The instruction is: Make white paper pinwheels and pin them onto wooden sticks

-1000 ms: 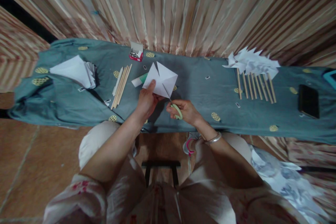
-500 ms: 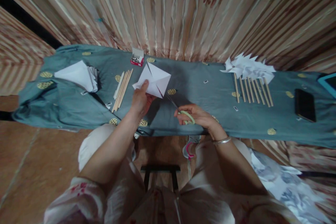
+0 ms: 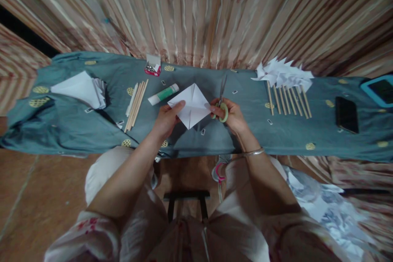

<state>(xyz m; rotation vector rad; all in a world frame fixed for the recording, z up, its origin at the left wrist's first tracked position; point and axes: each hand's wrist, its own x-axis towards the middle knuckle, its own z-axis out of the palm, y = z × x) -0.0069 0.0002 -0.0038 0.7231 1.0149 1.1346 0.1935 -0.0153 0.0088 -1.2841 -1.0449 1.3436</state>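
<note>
Paper (image 3: pixel 199 101) has turned and scissors (image 3: pixel 222 88) have swung blades-away; left hand (image 3: pixel 167 121) pinches the paper's left side above the bench (image 3: pixel 287 136); right hand (image 3: pixel 232 115) clamps the scissors, fingertips by the paper's right corner; uneven pulling could lengthen the cuts; loosely held blades could snag it.

Dim, muted light makes the paper (image 3: pixel 196 103) stand out pale, with soft shadows on the cloth (image 3: pixel 248 131) at its seven o'clock and a faint glint on the bracelet (image 3: pixel 254 152) at four. Fine detail is soft; wide-angle distortion fans the curtain (image 3: pixel 196 16) toward ten and two o'clock, the latter corner darkening.
</note>
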